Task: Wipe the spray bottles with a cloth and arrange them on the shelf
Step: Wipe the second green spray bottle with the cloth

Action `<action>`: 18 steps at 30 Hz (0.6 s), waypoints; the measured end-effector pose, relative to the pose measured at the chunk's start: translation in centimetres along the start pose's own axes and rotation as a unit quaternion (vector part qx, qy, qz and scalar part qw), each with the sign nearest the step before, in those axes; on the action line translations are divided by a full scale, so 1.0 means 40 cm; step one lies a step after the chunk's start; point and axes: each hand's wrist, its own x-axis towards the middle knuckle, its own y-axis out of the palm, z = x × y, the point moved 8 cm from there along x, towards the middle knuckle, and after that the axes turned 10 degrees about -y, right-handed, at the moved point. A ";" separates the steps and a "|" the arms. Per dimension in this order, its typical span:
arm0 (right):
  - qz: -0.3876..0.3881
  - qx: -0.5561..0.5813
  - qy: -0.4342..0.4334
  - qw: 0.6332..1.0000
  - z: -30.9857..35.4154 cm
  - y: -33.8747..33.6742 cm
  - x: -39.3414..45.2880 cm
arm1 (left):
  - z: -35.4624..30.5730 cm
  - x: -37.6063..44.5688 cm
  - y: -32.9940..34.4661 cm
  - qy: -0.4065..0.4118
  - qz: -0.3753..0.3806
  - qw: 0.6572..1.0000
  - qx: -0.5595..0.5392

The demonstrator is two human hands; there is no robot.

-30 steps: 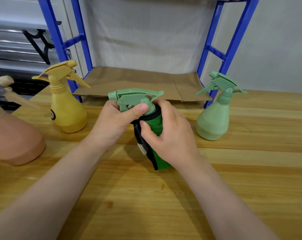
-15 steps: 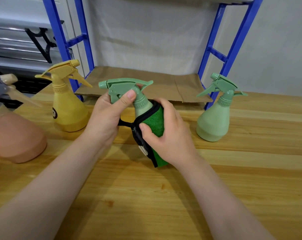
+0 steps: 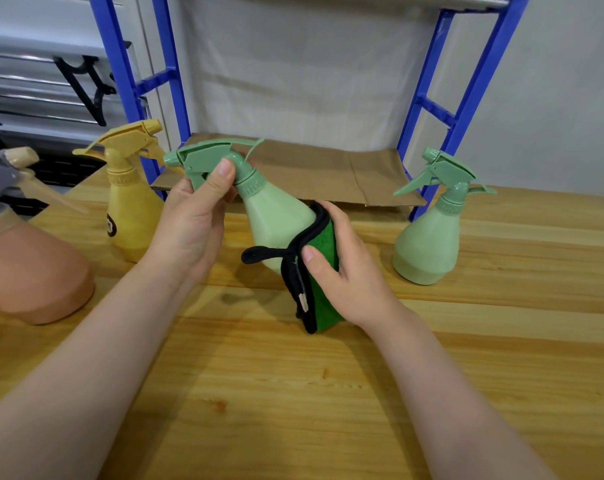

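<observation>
Spray bottle (image 3: 276, 220), pale green, held above the wooden table (image 3: 328, 393) before the blue shelf (image 3: 466, 98): left hand (image 3: 189, 230) grips its trigger head, right hand (image 3: 342, 268) presses a green cloth (image 3: 323, 271) around its base. Long axis tilts, neck up-left, nozzle pointing left. Squeezing the trigger could squirt liquid; a loosened grip could drop it.

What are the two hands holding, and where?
The left hand grips the green spray bottle by its trigger head. The right hand holds the green cloth against the bottle's lower body.
</observation>
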 end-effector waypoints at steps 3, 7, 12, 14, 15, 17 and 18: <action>-0.003 -0.007 -0.008 1.000 0.010 -0.004 0.003 | 0.000 -0.009 0.024 0.003 0.037 0.999 0.034; 0.020 0.006 -0.029 0.999 0.048 0.005 0.008 | 0.024 -0.038 0.082 -0.013 0.100 0.989 0.105; 0.059 0.029 -0.020 0.998 0.072 0.005 0.011 | 0.028 -0.058 0.111 -0.028 0.138 0.980 0.139; 0.059 0.045 -0.016 0.997 0.079 0.009 0.010 | 0.025 -0.064 0.121 -0.031 0.157 0.977 0.140; 0.048 0.055 -0.016 0.997 0.083 0.010 0.010 | 0.022 -0.070 0.132 -0.034 0.161 0.977 0.138; 0.022 0.067 -0.016 0.997 0.090 0.012 0.010 | 0.014 -0.071 0.140 -0.030 0.154 0.979 0.131; 0.013 0.070 -0.014 0.997 0.091 0.012 0.010 | 0.009 -0.069 0.139 -0.022 0.144 0.980 0.132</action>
